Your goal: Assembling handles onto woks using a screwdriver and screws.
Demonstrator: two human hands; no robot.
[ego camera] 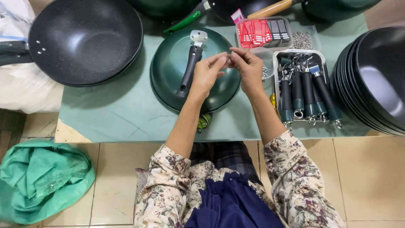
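Observation:
My left hand (207,74) and my right hand (248,67) meet fingertip to fingertip above a dark green pan (168,69) that lies bottom-up on the green table cloth. Between the fingertips is something very small; I cannot tell what it is. A black handle (190,69) with a white bracket at its far end lies across the upturned pan, just left of my left hand. My right hand is close to a small clear box of tiny metal parts (265,69).
A tray of black and green handles (306,95) stands right of my hands. Behind it are a box of red and black tags (263,33) and a bag of small metal parts (302,40). A big black wok (84,40) sits far left, stacked black pans (377,78) right. Green cloth (40,179) lies on the floor.

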